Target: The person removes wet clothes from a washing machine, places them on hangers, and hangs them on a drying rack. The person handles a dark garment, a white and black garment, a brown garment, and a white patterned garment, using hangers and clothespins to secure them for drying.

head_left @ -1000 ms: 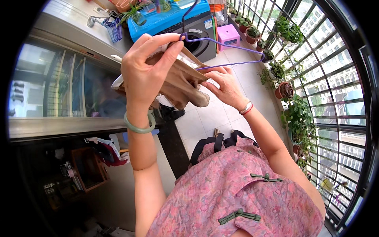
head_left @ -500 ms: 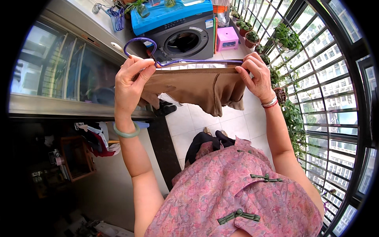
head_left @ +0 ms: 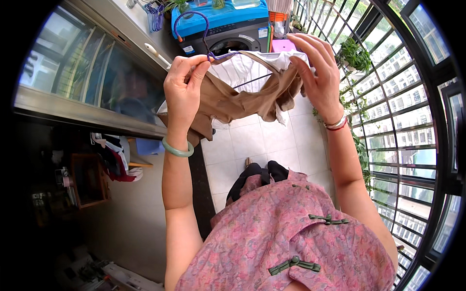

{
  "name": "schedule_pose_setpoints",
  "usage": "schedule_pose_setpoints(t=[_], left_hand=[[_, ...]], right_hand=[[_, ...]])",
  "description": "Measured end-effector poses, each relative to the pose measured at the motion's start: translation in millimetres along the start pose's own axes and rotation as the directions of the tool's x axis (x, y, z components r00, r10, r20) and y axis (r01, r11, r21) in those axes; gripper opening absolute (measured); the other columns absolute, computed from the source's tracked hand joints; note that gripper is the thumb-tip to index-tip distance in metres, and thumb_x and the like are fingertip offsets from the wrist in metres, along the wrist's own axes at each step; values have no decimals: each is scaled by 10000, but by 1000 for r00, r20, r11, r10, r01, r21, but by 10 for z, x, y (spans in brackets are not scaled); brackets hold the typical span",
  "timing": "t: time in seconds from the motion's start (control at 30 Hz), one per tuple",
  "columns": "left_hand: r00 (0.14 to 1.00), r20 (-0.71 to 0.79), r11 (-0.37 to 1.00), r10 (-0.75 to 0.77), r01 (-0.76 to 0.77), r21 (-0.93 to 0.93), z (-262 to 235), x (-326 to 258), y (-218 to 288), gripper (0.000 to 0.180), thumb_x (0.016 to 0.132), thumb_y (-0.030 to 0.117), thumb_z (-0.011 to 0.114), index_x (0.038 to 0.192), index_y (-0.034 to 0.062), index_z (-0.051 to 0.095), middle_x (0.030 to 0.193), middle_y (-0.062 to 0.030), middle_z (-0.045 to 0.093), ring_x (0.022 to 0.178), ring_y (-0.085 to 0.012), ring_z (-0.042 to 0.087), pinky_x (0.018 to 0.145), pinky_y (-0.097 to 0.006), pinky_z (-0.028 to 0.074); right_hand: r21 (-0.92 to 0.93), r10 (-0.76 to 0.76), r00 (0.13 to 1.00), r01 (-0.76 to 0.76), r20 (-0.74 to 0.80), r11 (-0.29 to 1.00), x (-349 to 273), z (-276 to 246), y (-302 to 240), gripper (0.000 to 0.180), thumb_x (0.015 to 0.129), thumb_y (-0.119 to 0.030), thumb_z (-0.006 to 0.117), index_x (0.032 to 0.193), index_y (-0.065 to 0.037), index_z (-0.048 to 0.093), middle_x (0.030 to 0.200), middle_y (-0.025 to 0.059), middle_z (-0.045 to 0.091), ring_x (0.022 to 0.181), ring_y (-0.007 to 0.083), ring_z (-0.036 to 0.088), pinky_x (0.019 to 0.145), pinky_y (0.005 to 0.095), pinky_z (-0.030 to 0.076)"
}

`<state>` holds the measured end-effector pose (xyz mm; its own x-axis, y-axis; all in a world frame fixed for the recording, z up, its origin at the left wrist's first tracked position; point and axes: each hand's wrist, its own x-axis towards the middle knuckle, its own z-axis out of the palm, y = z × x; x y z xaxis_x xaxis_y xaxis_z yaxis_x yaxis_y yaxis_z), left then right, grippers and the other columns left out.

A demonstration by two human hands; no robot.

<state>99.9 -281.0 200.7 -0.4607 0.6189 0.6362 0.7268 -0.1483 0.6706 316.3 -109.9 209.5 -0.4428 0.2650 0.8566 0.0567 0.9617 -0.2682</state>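
Observation:
I hold a brown garment (head_left: 233, 99) with a white lining up in front of me on a purple wire hanger (head_left: 204, 36). My left hand (head_left: 183, 89), with a green bangle on the wrist, pinches the hanger's neck and the garment's left side. My right hand (head_left: 315, 72), with red and white bracelets on the wrist, grips the garment's right edge, fingers spread over the cloth. The hanger's hook curves up above my left hand. Most of the hanger's bar is hidden inside the cloth.
A front-loading washing machine (head_left: 228, 41) with a blue top stands ahead on the tiled balcony floor (head_left: 252, 145). A window grille (head_left: 412, 121) with potted plants (head_left: 354, 56) runs along the right. Sliding glass doors (head_left: 82, 77) are on the left, with more hangers (head_left: 154, 9) beyond.
The garment and hanger have come closer and higher. My right hand has shifted from the hanger's end onto the cloth's right edge, and the white lining now shows.

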Motion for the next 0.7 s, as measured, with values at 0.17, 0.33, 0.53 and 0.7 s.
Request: schedule_pose_setpoints(t=[0.17,0.33,0.53,0.7], left_hand=[[1000,9,1000,7,-7,-23,-57,-15,165,127,917,117,682,996,19,696,842,34,547,734,-38,467,611,-190,353],[1000,-17,1000,-4,4,2,-139,-86,353,128,878,142,721,968,50,718,778,-2,533,668,-90,505,591,-233,402],[995,-100,983,-5,23,184,-516,-424,289,143,872,155,726,970,54,707,786,-48,596,672,-142,559,633,-267,449],[998,-39,922,43,-25,386,-617,-587,413,131,854,150,721,959,73,709,734,-57,564,670,-186,557,618,-299,445]], right_hand=[[-167,-80,963,126,258,978,-24,38,201,208,880,-203,669,1077,-137,681,950,7,651,946,211,609,872,347,439],[72,-11,972,-6,234,997,-57,105,185,83,895,-166,643,951,-105,656,869,31,590,820,240,592,753,351,461],[161,149,979,-171,142,972,0,-124,62,103,880,-104,678,930,-14,671,859,72,618,769,214,622,690,302,493],[324,200,976,-217,84,921,93,-183,62,130,889,-127,695,913,0,710,846,57,664,759,151,606,704,269,483]])
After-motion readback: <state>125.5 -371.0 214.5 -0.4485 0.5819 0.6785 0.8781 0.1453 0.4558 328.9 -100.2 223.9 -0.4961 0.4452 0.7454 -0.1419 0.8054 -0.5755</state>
